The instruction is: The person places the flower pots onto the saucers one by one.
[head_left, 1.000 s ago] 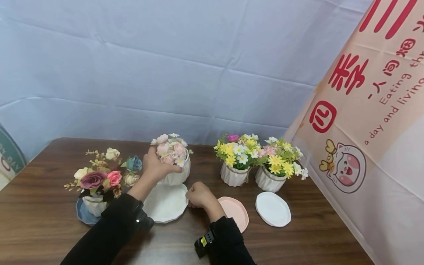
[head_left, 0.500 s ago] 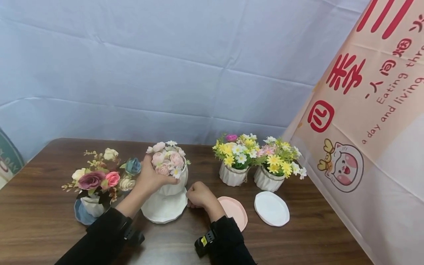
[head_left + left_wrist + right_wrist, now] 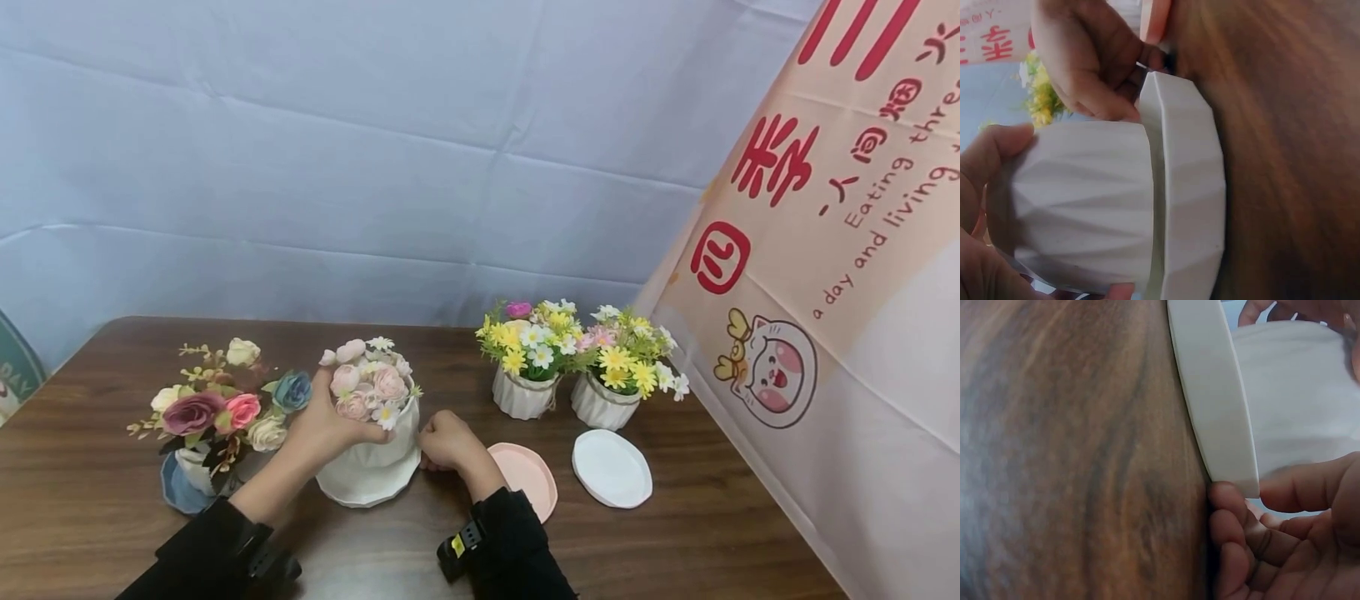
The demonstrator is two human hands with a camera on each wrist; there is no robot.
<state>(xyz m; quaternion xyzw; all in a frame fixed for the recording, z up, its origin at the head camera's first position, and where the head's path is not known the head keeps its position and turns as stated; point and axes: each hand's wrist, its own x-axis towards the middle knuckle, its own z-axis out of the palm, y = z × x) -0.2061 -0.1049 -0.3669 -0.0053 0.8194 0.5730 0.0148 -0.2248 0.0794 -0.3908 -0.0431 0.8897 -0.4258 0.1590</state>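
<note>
My left hand [image 3: 321,429] grips a white ribbed flower pot [image 3: 403,429] by its upper part, with pale pink roses and small daisies in it. The pot is upright over the middle of a white faceted saucer [image 3: 362,493]; in the left wrist view its base [image 3: 1138,200] is at the saucer's rim [image 3: 1194,187], and whether it rests on the saucer's floor is hidden. At the saucer's right edge, my right hand [image 3: 450,442] pinches the rim [image 3: 1225,419] between thumb and curled fingers, as the right wrist view shows.
On the left, a pot of mixed roses [image 3: 217,417] stands on a blue saucer [image 3: 176,487]. Two white pots [image 3: 525,396] [image 3: 603,404] with yellow and white daisies stand back right. In front of them lie a pink saucer [image 3: 528,479] and a white saucer [image 3: 612,468]. A printed cloth [image 3: 750,333] hangs at right.
My left hand has brought the pot of pink roses toward me and down, from behind the saucer to over its middle. The right hand has kept hold of the rim.
</note>
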